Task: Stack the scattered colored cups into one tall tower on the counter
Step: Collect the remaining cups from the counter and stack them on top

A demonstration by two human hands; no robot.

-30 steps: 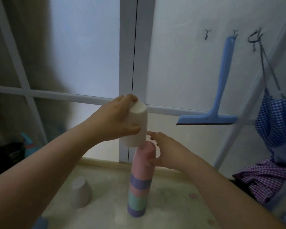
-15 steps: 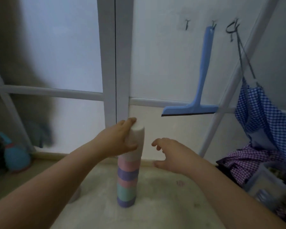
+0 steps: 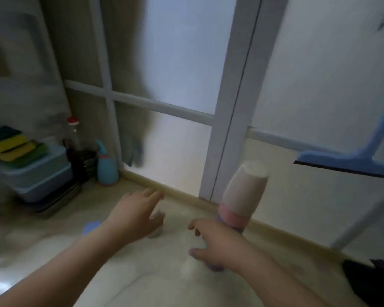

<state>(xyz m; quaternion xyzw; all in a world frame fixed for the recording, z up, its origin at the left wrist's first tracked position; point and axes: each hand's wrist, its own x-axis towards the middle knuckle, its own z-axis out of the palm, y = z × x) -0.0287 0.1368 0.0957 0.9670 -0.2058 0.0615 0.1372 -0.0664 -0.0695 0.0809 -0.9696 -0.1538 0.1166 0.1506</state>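
Note:
The cup tower (image 3: pixel 242 196) stands on the pale counter (image 3: pixel 142 273), right of centre. It has a white cup on top, with pink and purple bands below it. My right hand (image 3: pixel 215 242) is low in front of the tower with its fingers apart, and it hides the tower's lower cups. I cannot tell whether it touches them. My left hand (image 3: pixel 135 216) is spread over a grey upside-down cup (image 3: pixel 156 227) left of the tower and covers most of it. A blue-purple cup (image 3: pixel 91 226) lies further left. The view is blurred.
Blue tubs (image 3: pixel 38 173) topped with sponges, a dark bottle (image 3: pixel 75 149) and a teal spray bottle (image 3: pixel 106 169) stand at the back left. A frosted window frame (image 3: pixel 226 129) backs the counter. A blue squeegee (image 3: pixel 346 160) hangs at the right, and dark cloth (image 3: pixel 372 282) lies at the lower right.
My left hand has let go of the white cup, which now tops the tower, and has moved left and down over the grey cup. My right hand has dropped to the tower's base. The view has swung left.

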